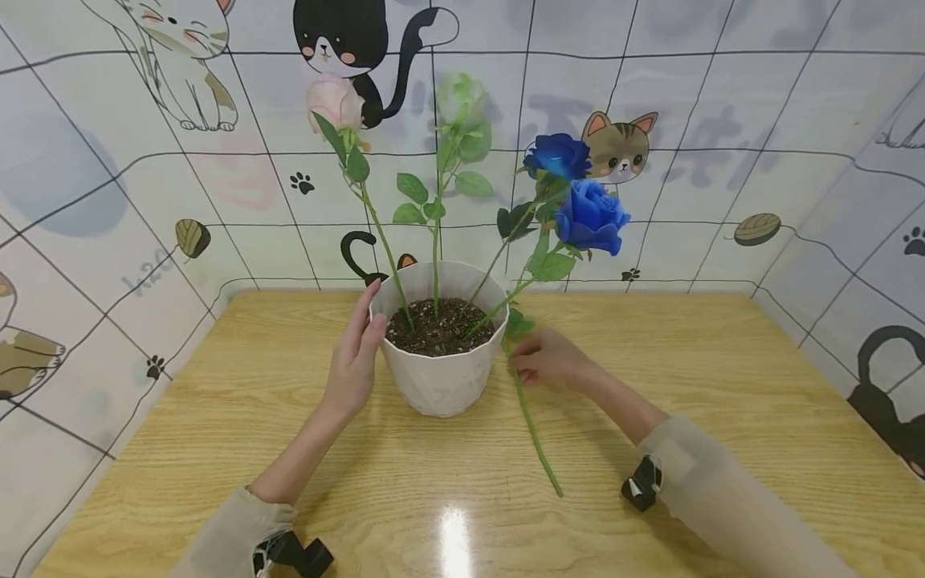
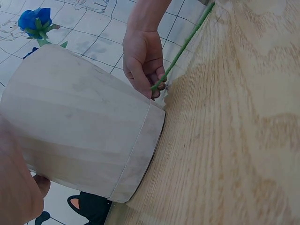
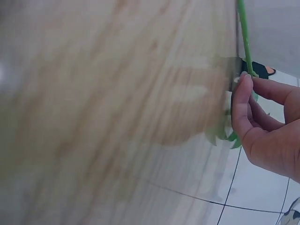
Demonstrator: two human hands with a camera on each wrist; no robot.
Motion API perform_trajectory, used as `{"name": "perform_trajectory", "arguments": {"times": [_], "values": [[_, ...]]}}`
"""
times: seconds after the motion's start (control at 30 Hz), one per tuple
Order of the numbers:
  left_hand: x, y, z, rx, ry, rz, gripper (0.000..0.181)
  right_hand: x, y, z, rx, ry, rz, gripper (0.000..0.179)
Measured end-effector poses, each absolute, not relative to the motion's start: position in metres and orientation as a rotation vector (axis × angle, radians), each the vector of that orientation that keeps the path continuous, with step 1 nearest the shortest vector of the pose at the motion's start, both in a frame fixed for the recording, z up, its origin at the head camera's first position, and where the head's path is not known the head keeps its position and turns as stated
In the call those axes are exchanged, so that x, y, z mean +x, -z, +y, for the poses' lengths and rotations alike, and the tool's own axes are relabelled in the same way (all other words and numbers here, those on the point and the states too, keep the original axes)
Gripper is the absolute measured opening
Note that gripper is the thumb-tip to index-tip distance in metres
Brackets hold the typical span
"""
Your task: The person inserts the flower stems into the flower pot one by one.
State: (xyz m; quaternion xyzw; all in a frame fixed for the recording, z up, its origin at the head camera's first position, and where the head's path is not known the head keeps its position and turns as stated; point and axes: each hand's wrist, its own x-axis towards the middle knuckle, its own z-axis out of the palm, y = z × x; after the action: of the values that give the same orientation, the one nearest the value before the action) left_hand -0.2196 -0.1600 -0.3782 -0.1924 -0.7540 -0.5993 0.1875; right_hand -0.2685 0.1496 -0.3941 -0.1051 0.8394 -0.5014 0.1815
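A white faceted flower pot point(image 1: 441, 385) stands on the table, holding dark soil point(image 1: 441, 327). From the soil rise a pale pink rose point(image 1: 335, 103), a pale green rose point(image 1: 462, 100) and two blue roses point(image 1: 592, 215). My left hand point(image 1: 352, 365) rests against the pot's left side at the rim, thumb and fingers fairly straight. To the right of the pot, my right hand point(image 1: 552, 356) pinches a green flower stem point(image 1: 536, 437) between thumb and fingers. Green leaves point(image 1: 519, 323) show beyond that hand; no bloom on this stem is visible.
The wooden table point(image 1: 253, 385) reaches back to a tiled-pattern wall point(image 1: 694, 96) with cartoon cats. Light glares off the table's front. Black wrist cameras point(image 1: 641, 484) sit on both sleeves. The leaning blue roses overhang the area above my right hand.
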Motion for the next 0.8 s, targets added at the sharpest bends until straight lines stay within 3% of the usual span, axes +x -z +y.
{"name": "perform_trajectory", "arguments": {"times": [0.8], "values": [[-0.219, 0.377, -0.159, -0.546, 1.708, -2.111, 0.052, -0.253, 0.366, 0.185, -0.324, 1.858, 2.263, 0.032]]}}
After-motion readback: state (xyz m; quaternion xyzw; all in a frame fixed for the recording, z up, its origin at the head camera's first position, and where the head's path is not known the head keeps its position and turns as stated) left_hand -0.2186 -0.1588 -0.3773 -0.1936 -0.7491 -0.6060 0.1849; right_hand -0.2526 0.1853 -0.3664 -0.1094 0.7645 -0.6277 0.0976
